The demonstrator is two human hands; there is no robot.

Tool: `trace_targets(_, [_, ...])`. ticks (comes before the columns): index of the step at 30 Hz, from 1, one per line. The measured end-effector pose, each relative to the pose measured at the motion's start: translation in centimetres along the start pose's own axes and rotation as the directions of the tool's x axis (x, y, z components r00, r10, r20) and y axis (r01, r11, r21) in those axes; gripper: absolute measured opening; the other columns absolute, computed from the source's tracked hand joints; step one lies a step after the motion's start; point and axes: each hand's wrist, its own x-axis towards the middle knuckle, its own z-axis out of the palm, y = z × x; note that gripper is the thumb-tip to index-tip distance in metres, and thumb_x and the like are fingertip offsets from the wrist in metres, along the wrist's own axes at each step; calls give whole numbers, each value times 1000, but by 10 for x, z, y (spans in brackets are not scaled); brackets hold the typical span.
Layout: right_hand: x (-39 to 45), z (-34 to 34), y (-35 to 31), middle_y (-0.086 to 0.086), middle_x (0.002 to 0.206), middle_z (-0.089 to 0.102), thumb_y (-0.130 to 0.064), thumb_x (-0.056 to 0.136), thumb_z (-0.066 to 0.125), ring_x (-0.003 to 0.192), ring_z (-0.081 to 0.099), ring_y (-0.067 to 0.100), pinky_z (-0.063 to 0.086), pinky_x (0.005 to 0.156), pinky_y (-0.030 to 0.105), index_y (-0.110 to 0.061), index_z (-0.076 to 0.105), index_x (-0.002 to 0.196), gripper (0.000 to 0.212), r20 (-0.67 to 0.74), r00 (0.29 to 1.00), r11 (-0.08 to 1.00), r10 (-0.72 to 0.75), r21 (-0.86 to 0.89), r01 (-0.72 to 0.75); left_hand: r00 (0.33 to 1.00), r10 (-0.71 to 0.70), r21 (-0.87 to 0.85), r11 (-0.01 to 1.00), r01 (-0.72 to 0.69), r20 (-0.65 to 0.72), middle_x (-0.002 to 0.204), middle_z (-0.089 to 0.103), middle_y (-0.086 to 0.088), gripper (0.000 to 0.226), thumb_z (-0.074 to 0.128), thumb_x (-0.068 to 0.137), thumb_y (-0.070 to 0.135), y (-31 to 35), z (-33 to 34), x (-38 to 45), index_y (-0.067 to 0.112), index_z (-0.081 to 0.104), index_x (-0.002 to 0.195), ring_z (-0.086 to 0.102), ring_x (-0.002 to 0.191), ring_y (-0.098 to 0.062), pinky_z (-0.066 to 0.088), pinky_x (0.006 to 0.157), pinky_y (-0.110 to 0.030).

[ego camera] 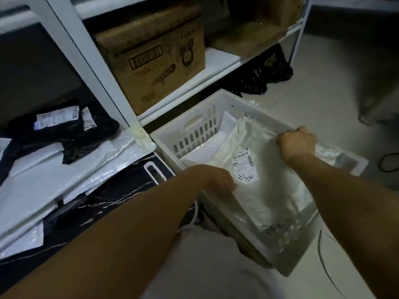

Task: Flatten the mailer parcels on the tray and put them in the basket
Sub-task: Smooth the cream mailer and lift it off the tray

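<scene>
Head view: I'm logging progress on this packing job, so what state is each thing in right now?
White mailer parcel: in the basket, label up, held at two edges.
Basket: on the floor, holding several white mailers.
Left hand: grips the parcel's near edge.
Right hand: grips its far edge.
Black mailers: on the pile, not yet moved.
White mailers: stacked, waiting.
Cardboard box: closed, on the shelf.

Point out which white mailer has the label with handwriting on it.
The white mailer held over the basket by both hands; the tray's white mailers show none.
</scene>
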Motion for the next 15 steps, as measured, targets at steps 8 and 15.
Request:
trace_targets(8, [-16, 51, -12, 8, 142, 39, -24, 97, 35, 133, 31, 29, 35, 102, 45, -19, 46, 142, 46, 215, 952, 947, 219, -283, -154, 993, -24, 164, 986, 5, 113, 145, 43, -11, 54, 28, 103, 43, 6, 20, 30, 7, 46, 139, 40, 133, -25, 31, 106, -33])
trace_targets(15, [-23, 77, -61, 7, 150, 18, -55, 94, 41, 135, 21, 38, 35, 98, 55, -34, 28, 143, 55, 296, 955, 980, -16, 193, -44, 977, -46, 400, 908, 128, -208, 139, 39, -11, 50, 38, 96, 47, -12, 17, 65, 20, 45, 137, 39, 127, -32, 32, 104, -49])
